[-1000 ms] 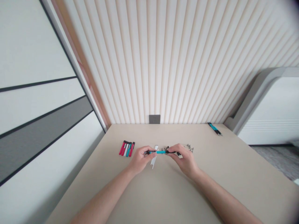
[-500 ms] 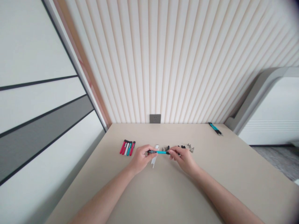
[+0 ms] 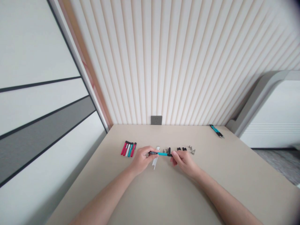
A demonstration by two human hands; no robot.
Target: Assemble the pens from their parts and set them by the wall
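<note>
While both hands meet above the middle of the beige table (image 3: 164,193), head view only: left hand (image 3: 140,159) closed, fingertips pinching the dark left end of a teal pen (image 3: 161,153). Right hand (image 3: 185,161) also closed, thumb and forefinger pinching the pen's black right end, where a short black bit sticks up. The pen lies level, running left to right, spanning the gap between the two hands and held just above the tabletop. Both forearms come in from the bottom edge and angle toward each other.

White refill tubes (image 3: 155,157) lie on the table directly under the pen, near the left hand's fingers, pointing away from the person. A row of pen barrels (image 3: 128,149), red, white and teal with black tips, lies side by side left of the left hand, near but apart. Small black parts (image 3: 182,148) sit just beyond the right hand's knuckles; small grey metal pieces (image 3: 191,151) just right of those. Two more teal pens (image 3: 216,130) lie at the far right table edge, well apart from the hands. A grey wall socket (image 3: 156,120) sits on the slatted wall behind the table.
</note>
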